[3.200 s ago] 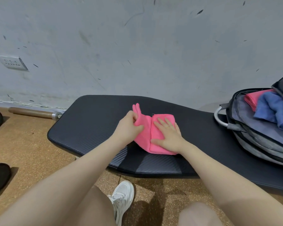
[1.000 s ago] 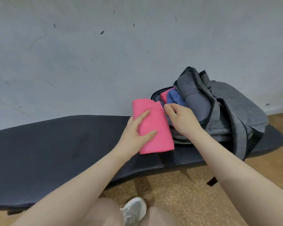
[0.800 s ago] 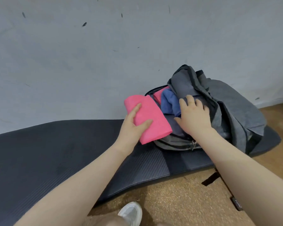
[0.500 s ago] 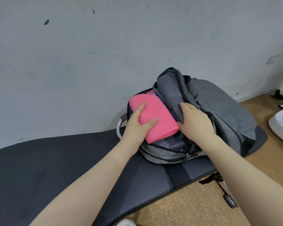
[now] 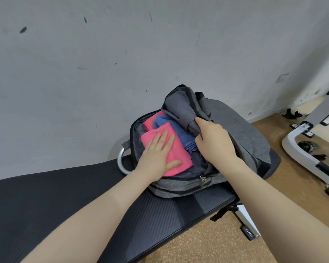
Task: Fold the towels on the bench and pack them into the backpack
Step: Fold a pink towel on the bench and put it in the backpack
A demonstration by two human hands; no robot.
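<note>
A grey backpack [image 5: 241, 130] lies open on the right end of the black padded bench [image 5: 46, 202]. Inside it lies a folded pink towel [image 5: 180, 150], and my left hand [image 5: 158, 154] rests flat on top of it with fingers spread. Behind it in the bag sit a blue towel [image 5: 179, 128] and another pink towel [image 5: 152, 119]. My right hand [image 5: 213, 143] grips the backpack's grey flap [image 5: 182, 111] and holds it up and back from the opening.
A scuffed grey wall [image 5: 122, 54] rises right behind the bench. A metal handle loop [image 5: 121, 162] sticks out at the bag's left. White gym equipment [image 5: 308, 152] stands on the cork floor [image 5: 226, 247] to the right.
The folded pink towel went from the bench into the open backpack. My left hand flattened onto it, and my right hand took hold of the flap.
</note>
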